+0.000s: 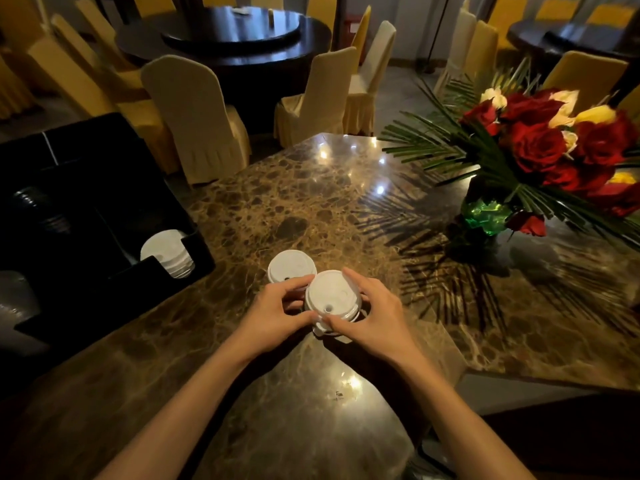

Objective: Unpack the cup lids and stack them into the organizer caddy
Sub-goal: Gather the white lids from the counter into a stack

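A stack of white cup lids (pixel 330 294) stands on the marble table (pixel 311 202) in front of me. My left hand (pixel 277 313) grips its left side and my right hand (pixel 374 313) grips its right side and front. A second stack of white lids (pixel 291 265) stands just behind and to the left, touching my left fingers. The black organizer caddy (pixel 104 209) sits at the table's left edge. Several white lids (pixel 166 252) lie stacked in its front right compartment, and dark lids (pixel 38 209) fill a compartment further left.
A vase of red and yellow roses with palm fronds (pixel 540 147) stands at the right. Beyond the table's far edge are chairs in cream covers (pixel 197 109) and a dark round table (pixel 225 36). A clear plastic wrap (pixel 14 299) lies at the far left.
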Tool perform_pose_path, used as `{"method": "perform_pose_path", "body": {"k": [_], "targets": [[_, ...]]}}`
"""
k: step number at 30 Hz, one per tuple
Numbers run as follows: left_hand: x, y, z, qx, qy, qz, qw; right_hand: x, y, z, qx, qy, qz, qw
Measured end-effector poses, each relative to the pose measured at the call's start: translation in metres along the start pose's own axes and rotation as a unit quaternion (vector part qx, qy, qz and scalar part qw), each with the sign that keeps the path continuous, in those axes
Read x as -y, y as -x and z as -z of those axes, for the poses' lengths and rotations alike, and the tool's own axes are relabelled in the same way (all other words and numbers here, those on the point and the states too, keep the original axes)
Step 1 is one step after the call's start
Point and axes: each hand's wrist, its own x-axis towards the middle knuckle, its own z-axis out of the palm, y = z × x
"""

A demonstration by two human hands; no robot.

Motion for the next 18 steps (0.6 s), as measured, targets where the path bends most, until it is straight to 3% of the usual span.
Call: {"method": "perform_pose_path", "body": {"k": [18], "targets": [[0.013, 0.007, -0.006, -0.019, -0.01, -0.001, 1.0, -0.011, 0.003, -0.014, 0.022, 0.023, -0.033, 0.999]]}}
